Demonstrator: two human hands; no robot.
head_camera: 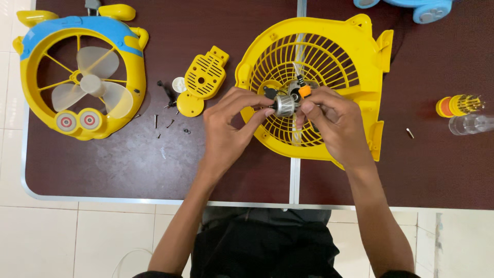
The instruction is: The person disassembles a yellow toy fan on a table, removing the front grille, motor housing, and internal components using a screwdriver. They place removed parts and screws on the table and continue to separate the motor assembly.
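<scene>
My left hand [226, 135] and right hand [334, 126] pinch a small silver cylindrical motor [283, 104] between their fingertips, just above the yellow plastic fan grille housing [355, 62] on the dark brown table [103, 164]. To the left I see a small yellow perforated cover plate [205, 78], loose screws [156, 121] and a yellow-and-blue toy-faced fan [80, 69]; far right lies a screwdriver bit set [458, 105].

A dark brown worktop [128, 164] carries a yellow-and-blue plastic fan front [80, 72] with pale translucent blades. Right of that fan front lie a small yellow perforated plastic cover [203, 80] and loose dark screws [163, 123]. Far right of it sits a yellow-and-clear screwdriver bit holder [460, 105].
</scene>
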